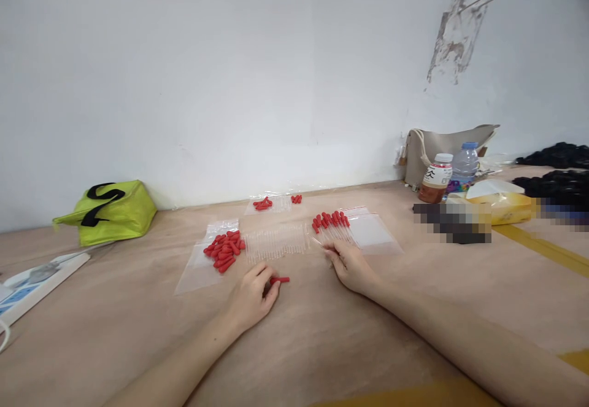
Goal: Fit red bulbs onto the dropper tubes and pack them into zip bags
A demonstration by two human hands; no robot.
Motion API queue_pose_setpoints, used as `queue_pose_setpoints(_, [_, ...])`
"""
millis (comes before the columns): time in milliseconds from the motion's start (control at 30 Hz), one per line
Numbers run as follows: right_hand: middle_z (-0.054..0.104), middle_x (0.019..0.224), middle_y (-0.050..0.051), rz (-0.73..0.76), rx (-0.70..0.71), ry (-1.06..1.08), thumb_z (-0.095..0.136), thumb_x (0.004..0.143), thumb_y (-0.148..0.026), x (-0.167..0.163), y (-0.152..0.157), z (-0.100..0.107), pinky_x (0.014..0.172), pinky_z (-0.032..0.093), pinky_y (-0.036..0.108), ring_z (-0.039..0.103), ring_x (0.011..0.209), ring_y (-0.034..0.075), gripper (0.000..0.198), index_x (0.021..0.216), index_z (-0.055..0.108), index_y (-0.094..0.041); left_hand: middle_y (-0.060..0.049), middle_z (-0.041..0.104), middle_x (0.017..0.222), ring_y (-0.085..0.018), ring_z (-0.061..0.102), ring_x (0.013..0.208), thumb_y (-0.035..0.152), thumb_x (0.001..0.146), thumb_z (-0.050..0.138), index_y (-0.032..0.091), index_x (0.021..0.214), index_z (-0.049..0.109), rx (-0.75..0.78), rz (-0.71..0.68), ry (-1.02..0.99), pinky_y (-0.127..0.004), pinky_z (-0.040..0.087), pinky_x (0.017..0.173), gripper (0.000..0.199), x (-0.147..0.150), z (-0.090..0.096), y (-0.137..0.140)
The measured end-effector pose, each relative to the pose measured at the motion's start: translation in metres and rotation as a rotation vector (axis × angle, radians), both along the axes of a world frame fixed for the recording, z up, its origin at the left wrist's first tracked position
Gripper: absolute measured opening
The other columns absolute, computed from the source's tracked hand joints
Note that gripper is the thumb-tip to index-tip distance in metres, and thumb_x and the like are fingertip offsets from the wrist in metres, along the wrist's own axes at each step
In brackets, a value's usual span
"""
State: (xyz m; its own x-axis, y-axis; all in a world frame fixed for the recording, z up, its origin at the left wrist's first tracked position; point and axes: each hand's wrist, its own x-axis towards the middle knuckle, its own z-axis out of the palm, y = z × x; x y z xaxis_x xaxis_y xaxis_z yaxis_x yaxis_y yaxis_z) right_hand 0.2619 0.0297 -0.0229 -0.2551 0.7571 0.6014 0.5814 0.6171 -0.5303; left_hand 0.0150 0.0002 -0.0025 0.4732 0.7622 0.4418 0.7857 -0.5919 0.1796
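My left hand (255, 290) is closed, with a red rubber dropper bulb (281, 280) pinched between thumb and fingers, its narrow end pointing right. In my right hand (348, 264) a thin clear glass dropper tube (315, 241) is pinched, tip toward the upper left. Between and beyond the hands lies a row of bare glass tubes (276, 241). Loose red bulbs (224, 250) are heaped on a clear plastic bag (196, 275) at left. Just past my right hand, several droppers with red bulbs fitted (330, 220) lie side by side, near another clear bag (380, 235).
Farther back are small bags with red bulbs (262, 204). A yellow-green bag (122, 213) and a white power strip (41, 284) lie at left. At right stand a drink bottle (436, 180), a water bottle (464, 164), a beige bag (442, 140) and a tissue pack (504, 207).
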Motion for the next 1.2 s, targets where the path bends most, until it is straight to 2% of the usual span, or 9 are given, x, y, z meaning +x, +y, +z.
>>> queue_pose_setpoints(100, [0.057, 0.08, 0.006, 0.042, 0.023, -0.015, 0.033, 0.085, -0.019, 0.0, -0.001, 0.001, 0.066, 0.043, 0.03, 0.054, 0.071, 0.016, 0.027, 0.106, 0.05, -0.018, -0.004, 0.056, 0.085, -0.016, 0.054, 0.072, 0.029, 0.084, 0.045, 0.022, 0.097, 0.06, -0.104, -0.045, -0.124, -0.027, 0.043, 0.064, 0.021, 0.003, -0.005, 0.002])
queue_pose_setpoints(167, [0.057, 0.086, 0.008, 0.061, 0.03, -0.035, 0.034, 0.085, -0.019, -0.002, -0.003, 0.002, 0.068, 0.043, 0.031, 0.054, 0.078, 0.017, 0.024, 0.099, 0.054, -0.019, -0.003, 0.057, 0.087, -0.016, 0.054, 0.076, 0.028, 0.084, 0.046, 0.023, 0.093, 0.061, -0.141, -0.069, -0.155, -0.028, 0.043, 0.068, 0.019, 0.003, -0.005, 0.005])
queue_pose_setpoints(267, [0.057, 0.081, 0.007, 0.052, 0.002, -0.05, 0.037, 0.085, -0.02, -0.008, -0.006, 0.005, 0.067, 0.042, 0.029, 0.054, 0.076, 0.017, 0.019, 0.087, 0.055, -0.018, -0.002, 0.058, 0.084, -0.016, 0.055, 0.078, 0.026, 0.086, 0.043, 0.02, 0.086, 0.059, -0.155, -0.059, -0.213, -0.028, 0.042, 0.07, 0.017, 0.005, -0.005, 0.009])
queue_pose_setpoints(367, [0.057, 0.076, 0.004, 0.081, -0.041, -0.052, 0.037, 0.085, -0.022, -0.014, -0.01, 0.007, 0.064, 0.041, 0.026, 0.053, 0.071, 0.014, 0.016, 0.082, 0.053, -0.018, -0.002, 0.06, 0.086, -0.017, 0.055, 0.081, 0.025, 0.087, 0.042, 0.02, 0.09, 0.053, -0.166, -0.027, -0.261, -0.031, 0.041, 0.074, 0.014, 0.009, -0.006, 0.011])
queue_pose_setpoints(500, [0.058, 0.078, 0.003, 0.143, -0.046, -0.054, 0.037, 0.086, -0.023, -0.02, -0.015, 0.008, 0.065, 0.041, 0.024, 0.053, 0.073, 0.013, 0.017, 0.083, 0.053, -0.018, -0.001, 0.062, 0.098, -0.019, 0.054, 0.091, 0.027, 0.087, 0.043, 0.023, 0.1, 0.052, -0.118, -0.009, -0.21, -0.037, 0.032, 0.085, 0.016, 0.012, -0.007, 0.012])
queue_pose_setpoints(667, [0.057, 0.08, 0.004, 0.152, -0.035, -0.076, 0.038, 0.086, -0.022, -0.02, -0.017, 0.007, 0.068, 0.041, 0.025, 0.052, 0.076, 0.013, 0.017, 0.082, 0.053, -0.017, 0.002, 0.065, 0.097, -0.018, 0.054, 0.09, 0.027, 0.088, 0.042, 0.027, 0.102, 0.055, -0.079, -0.009, -0.157, -0.038, 0.028, 0.085, 0.019, 0.011, -0.007, 0.012])
queue_pose_setpoints(1200, [0.06, 0.077, 0.001, 0.181, -0.031, -0.118, 0.039, 0.086, -0.022, -0.022, -0.018, 0.007, 0.075, 0.036, 0.03, 0.053, 0.075, 0.014, 0.016, 0.084, 0.054, -0.02, 0.001, 0.063, 0.087, -0.017, 0.054, 0.084, 0.029, 0.089, 0.037, 0.022, 0.092, 0.054, -0.154, -0.086, -0.254, -0.034, 0.028, 0.085, 0.018, 0.014, -0.005, 0.01])
